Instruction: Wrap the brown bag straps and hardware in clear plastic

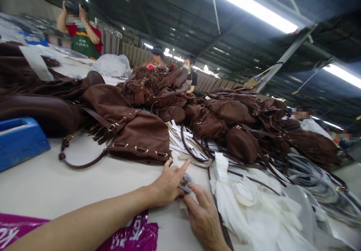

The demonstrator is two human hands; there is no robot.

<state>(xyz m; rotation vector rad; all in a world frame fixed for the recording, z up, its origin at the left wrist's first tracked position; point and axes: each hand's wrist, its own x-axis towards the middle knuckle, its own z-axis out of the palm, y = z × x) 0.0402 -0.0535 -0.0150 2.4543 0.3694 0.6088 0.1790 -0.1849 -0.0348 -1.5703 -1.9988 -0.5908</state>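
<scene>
My left hand (167, 185) reaches across the white table (84, 183), its fingers closed round a small grey wad of cloth (184, 183), index finger pointing out. My right hand (204, 219) comes up from below, fingertips touching the same grey wad. Just beyond the hands lies a brown suede fringed bag (135, 132) with metal eyelets and a thin strap. A roll of tape (244, 192) rests on white wrapping to the right of my hands.
A heap of brown fringed bags (234, 123) and loose straps covers the table's middle and right. Paper tags (180, 138) lie between them. A blue box (19, 140) stands at left, a magenta bag (132, 236) at the near edge. Several people work at the far side.
</scene>
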